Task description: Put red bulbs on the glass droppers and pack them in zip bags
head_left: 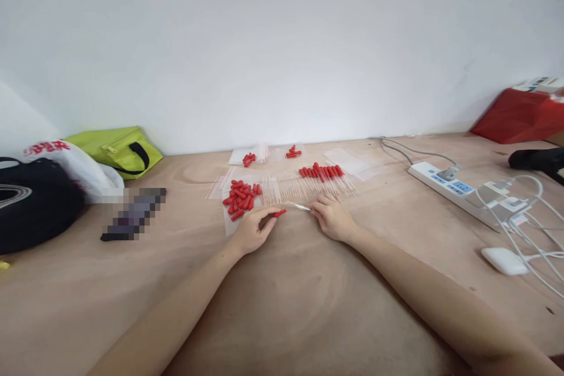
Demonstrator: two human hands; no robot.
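Between its fingertips my left hand [254,229] pinches a small red rubber bulb [279,213], its narrow end toward the right. My right hand [332,218] is closed on a thin clear tube [299,206] that points left, its tip apart from the bulb. Just behind my left hand lies a pile of red bulbs [240,195] on a plastic bag. Thin tubes [286,187] lie side by side behind both hands. Behind my right hand is a row of tubes with red bulbs [321,171] at their far ends.
Small bags with red bulbs [249,159] lie near the wall. On the left are a blurred dark phone [134,214], a green bag [118,153] and a black bag [39,205]. A power strip [458,191], cables, a white charger [504,261] and a red bag [517,114] are right.
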